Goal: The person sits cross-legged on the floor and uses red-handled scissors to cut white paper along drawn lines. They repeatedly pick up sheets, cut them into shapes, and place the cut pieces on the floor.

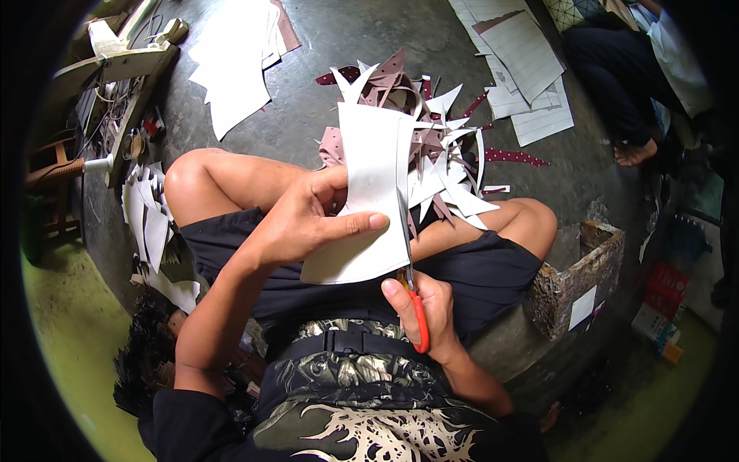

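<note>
A left hand (308, 219) pinches a white sheet (369, 173), thumb on top and fingers behind, as a right hand (433, 308) grips red-handled scissors (421, 323), their blades lying along the sheet's right edge. The sheet is held above the lap of a person seated cross-legged on a dark floor (323, 38). Just beyond it, white and dotted scraps (443, 181) lie heaped between the knees. A rough box (554, 304) stands by the right knee; white offcuts (150, 219) lie beside the left. Farther off, paper (235, 65) lies far left and more sheets (527, 65) far right, near another person's bare foot (637, 152).
</note>
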### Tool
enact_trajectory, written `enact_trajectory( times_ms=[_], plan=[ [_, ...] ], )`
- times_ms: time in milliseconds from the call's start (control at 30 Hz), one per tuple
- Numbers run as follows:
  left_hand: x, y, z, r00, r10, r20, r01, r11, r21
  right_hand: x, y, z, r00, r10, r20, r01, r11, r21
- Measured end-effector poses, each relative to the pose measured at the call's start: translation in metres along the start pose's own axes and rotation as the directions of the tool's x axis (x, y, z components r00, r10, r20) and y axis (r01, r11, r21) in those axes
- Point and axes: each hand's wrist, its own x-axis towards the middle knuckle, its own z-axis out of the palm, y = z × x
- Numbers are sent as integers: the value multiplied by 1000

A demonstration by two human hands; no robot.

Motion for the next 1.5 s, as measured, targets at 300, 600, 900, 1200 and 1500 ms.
enact_trajectory(
  times_ms=[300,600,900,1200,1500],
  plan=[
    [4,-4,4,980,80,-182,-107,983,-147,2,4,-1,996,-87,18,88,995,-53],
    [-1,-10,18,982,139,-131,-142,990,-15,11,15,1,981,-194,18,194,980,36],
    [-4,-12,25,992,54,-112,-74,980,-183,5,18,5,987,-155,-32,157,986,56],
    [4,-17,23,954,77,-289,-129,978,-163,6,23,5,985,-173,-16,174,985,5],
    [3,-29,39,969,92,-230,-126,982,-138,19,28,8,976,-205,-74,215,962,170]
  ],
)
